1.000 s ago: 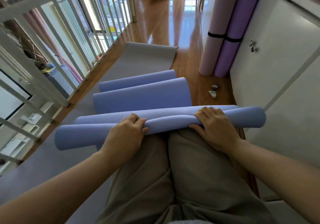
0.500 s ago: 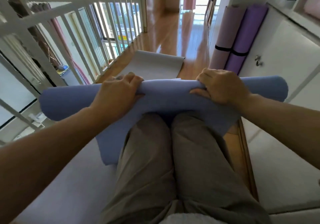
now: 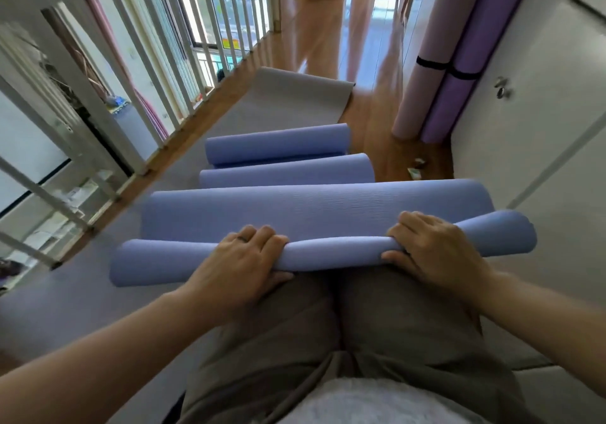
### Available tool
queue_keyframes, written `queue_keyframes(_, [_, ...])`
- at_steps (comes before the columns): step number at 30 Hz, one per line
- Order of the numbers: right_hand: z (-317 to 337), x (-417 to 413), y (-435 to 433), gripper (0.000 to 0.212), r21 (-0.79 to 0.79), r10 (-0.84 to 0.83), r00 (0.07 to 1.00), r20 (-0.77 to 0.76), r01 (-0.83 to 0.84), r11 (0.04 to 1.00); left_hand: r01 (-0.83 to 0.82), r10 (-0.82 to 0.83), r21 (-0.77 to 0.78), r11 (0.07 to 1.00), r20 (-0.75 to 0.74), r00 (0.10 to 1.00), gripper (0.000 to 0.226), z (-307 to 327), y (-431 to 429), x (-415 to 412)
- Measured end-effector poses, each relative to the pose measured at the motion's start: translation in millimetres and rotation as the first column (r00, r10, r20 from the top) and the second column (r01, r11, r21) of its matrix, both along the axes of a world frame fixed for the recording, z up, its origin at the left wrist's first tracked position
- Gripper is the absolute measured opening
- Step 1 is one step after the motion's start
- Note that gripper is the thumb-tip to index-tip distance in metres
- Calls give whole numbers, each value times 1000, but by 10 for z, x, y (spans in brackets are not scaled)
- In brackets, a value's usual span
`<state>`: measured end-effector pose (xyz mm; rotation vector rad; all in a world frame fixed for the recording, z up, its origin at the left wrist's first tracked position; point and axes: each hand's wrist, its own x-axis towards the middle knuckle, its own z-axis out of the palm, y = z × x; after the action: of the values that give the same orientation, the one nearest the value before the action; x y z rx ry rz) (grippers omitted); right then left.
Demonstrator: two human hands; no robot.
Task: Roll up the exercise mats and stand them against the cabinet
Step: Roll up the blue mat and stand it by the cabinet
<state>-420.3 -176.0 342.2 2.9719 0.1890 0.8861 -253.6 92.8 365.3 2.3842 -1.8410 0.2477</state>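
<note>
- Two-handed, holds the rolled end of the blue mat [image 3: 321, 217] crosswise, low and just in front of the knees.
- Curls the left hand [image 3: 242, 259] over the roll left of its middle, fingers across the top and thumb underneath, grasping the blue mat.
- Wraps the right hand [image 3: 433, 250] round the roll toward its right end, fingers over the far side and thumb on the near side, grasping the same mat.
- Leaves the unrolled rest of that mat in loose waves, running away over the grey mat [image 3: 288, 95] spread flat on the wooden floor [image 3: 370, 63] beside the white railing [image 3: 157, 50].
- Kneels or sits, cannot tell which, in grey-brown trousers [image 3: 377, 325] right behind the roll.
- Shows at the right the white cabinet [image 3: 551, 122], with a small metal knob [image 3: 501, 86] on its door.
- Shows two rolled mats upright against the far end of the cabinet: a pink mat [image 3: 433, 46] and a purple mat [image 3: 475, 46], touching side by side, each girt with a black strap.
- Shows small scraps [image 3: 414, 169] on the floor near the foot of those two, too small to name.
</note>
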Motion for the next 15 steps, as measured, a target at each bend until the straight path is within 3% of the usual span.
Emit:
queue_keyframes(5, [71,163,-84,52,223,-49,989,-136,79,972,-38,60,90,995,-252,966,55,67,-152,202])
queue_keyframes(9, [77,320,-226,42,420,-48,951,-305,179,890,-34,67,91,995,-385,921,47,-15,-228,384])
queue_keyframes(12, [72,459,-325,43,448,-33,925,-377,213,868,-64,96,100,993,-364,926,45,23,-311,457])
queue_keyframes(15, [119,613,-398,50,435,-45,881,-472,277,857,-54,51,-13,998,-203,978,29,66,-405,430])
